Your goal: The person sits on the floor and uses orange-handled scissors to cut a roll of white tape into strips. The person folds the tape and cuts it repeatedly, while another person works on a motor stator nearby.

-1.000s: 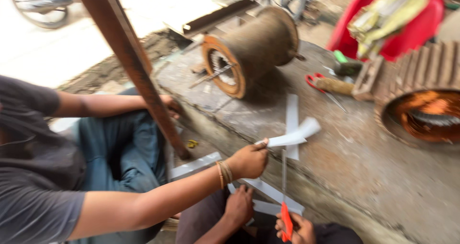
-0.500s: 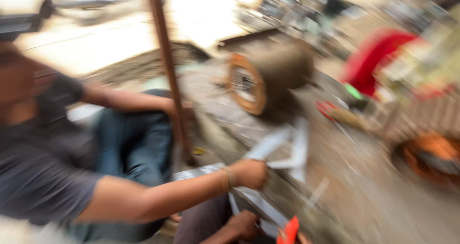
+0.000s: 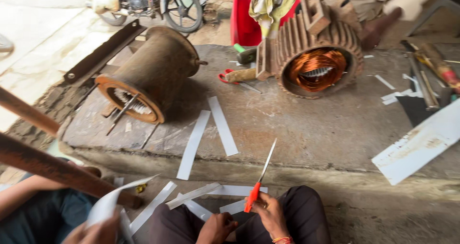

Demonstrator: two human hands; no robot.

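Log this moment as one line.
right hand: grips orange-handled scissors | left hand: curled by paper strips | stone slab: rusty motor housing, copper-wound stator

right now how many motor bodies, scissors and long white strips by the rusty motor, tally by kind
motor bodies: 2, rusty motor and copper-wound motor
scissors: 2, orange scissors in the right hand, red-handled scissors on the slab
long white strips: 2
total: 6
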